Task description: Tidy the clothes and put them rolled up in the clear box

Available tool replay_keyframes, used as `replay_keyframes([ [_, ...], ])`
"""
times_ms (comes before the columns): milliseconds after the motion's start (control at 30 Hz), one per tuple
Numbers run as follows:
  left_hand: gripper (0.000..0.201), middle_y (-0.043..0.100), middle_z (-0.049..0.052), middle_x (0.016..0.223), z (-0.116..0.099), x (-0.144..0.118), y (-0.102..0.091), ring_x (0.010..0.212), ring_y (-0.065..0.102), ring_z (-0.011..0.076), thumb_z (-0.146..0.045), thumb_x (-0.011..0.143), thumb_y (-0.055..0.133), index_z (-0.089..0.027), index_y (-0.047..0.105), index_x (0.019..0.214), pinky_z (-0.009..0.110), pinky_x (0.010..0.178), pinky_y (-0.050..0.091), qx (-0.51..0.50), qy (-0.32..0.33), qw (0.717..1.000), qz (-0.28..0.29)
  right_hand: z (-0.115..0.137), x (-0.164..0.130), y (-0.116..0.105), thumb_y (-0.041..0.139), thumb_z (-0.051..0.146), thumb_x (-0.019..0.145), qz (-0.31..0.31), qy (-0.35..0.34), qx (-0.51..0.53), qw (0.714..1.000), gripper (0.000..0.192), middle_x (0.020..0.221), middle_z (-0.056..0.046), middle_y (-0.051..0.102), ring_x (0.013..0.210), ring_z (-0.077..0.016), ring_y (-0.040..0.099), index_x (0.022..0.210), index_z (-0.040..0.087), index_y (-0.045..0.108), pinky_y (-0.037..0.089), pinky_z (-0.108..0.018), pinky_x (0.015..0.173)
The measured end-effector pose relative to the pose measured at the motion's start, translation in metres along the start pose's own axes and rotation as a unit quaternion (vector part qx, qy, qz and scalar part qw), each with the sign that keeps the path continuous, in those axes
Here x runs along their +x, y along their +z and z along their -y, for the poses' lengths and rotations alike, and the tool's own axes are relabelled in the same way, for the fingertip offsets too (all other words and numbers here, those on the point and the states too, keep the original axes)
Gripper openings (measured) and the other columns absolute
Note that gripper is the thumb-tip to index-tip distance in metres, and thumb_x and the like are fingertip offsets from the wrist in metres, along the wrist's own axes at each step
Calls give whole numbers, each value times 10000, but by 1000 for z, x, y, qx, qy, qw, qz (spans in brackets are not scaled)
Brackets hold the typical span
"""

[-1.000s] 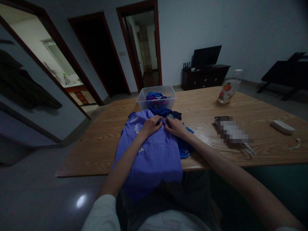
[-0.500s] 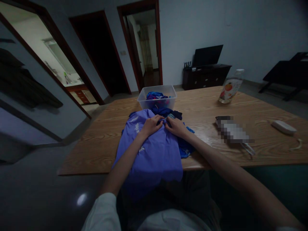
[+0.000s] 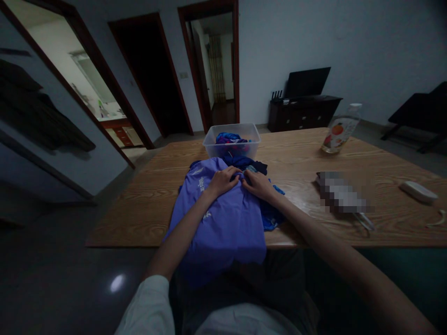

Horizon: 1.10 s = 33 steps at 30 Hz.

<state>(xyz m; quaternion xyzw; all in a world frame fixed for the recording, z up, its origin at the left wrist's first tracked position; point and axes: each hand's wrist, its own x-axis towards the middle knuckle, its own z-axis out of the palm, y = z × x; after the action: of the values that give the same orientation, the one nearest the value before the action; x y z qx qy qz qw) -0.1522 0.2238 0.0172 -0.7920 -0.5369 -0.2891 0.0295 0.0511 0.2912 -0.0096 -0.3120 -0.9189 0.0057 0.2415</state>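
Note:
A purple garment [image 3: 223, 223] with white lettering lies over the table's front edge, its lower part hanging toward my lap. My left hand [image 3: 225, 180] is closed on its upper edge, fingers bent over the cloth. Close beside it, my right hand [image 3: 257, 184] pinches the same edge, and the fingertips of both hands nearly meet. Under and behind the purple cloth lie dark blue clothes [image 3: 274, 216], partly covered by it and by my right forearm. A clear plastic bin [image 3: 230, 151] just beyond holds crumpled blue and purple cloth [image 3: 228, 138].
On the wooden table [image 3: 139, 209], a bottle with a fruit label [image 3: 338, 132] stands at the back right. Nearer are a blurred-out item with a strap [image 3: 344, 195] and a white oblong object [image 3: 418, 191]. A TV stand [image 3: 303, 114] is against the wall.
The view has shifted slightly, so the room and table items appear a little further right. My hands keep nearly the same place and grip on the purple garment.

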Motion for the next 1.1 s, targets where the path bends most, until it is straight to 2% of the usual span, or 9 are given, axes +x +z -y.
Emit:
replay_keyframes([
  [600, 255, 721, 41, 1234, 0, 0, 0, 1122, 712, 202, -281, 1030, 553, -237, 663, 1256, 314, 953, 574, -4, -2, 1000, -1, -1, -1, 4, 482, 372, 1061, -9, -5, 14, 1000, 217, 997, -102, 724, 879, -260, 662, 1113, 184, 579, 385, -325, 774],
  [800, 266, 722, 45, 1244, -1, -1, -1, 1129, 712, 202, -317, 1051, 532, -237, 662, 1269, 312, 963, 569, 2, -1, 1000, 0, -1, 1, 0, 478, 365, 1067, -4, 4, -16, 1000, 230, 977, -114, 727, 894, -275, 672, 1120, 172, 589, 388, -330, 775],
  [967, 334, 724, 64, 1288, -11, 6, -22, 1097, 724, 216, -363, 1081, 476, -219, 642, 1331, 310, 904, 548, 77, 26, 996, 44, -4, 2, -4, 488, 356, 1062, -6, 27, -31, 999, 250, 933, -117, 735, 845, -283, 684, 1166, 156, 596, 377, -324, 716],
  [1033, 330, 749, 78, 1223, -19, 13, -35, 1053, 733, 236, -361, 1077, 479, -212, 658, 1310, 322, 852, 533, 130, 32, 988, 78, -6, 3, -6, 489, 348, 1065, -13, 21, -22, 999, 260, 942, -119, 739, 839, -285, 688, 1196, 151, 597, 381, -323, 700],
  [1100, 303, 774, 102, 1096, -29, 21, -46, 981, 742, 269, -362, 1064, 500, -189, 707, 1200, 344, 798, 513, 185, 20, 977, 103, -8, 3, -10, 474, 344, 1079, -26, 0, -10, 1000, 269, 978, -124, 743, 861, -288, 692, 1216, 155, 607, 401, -329, 713],
])
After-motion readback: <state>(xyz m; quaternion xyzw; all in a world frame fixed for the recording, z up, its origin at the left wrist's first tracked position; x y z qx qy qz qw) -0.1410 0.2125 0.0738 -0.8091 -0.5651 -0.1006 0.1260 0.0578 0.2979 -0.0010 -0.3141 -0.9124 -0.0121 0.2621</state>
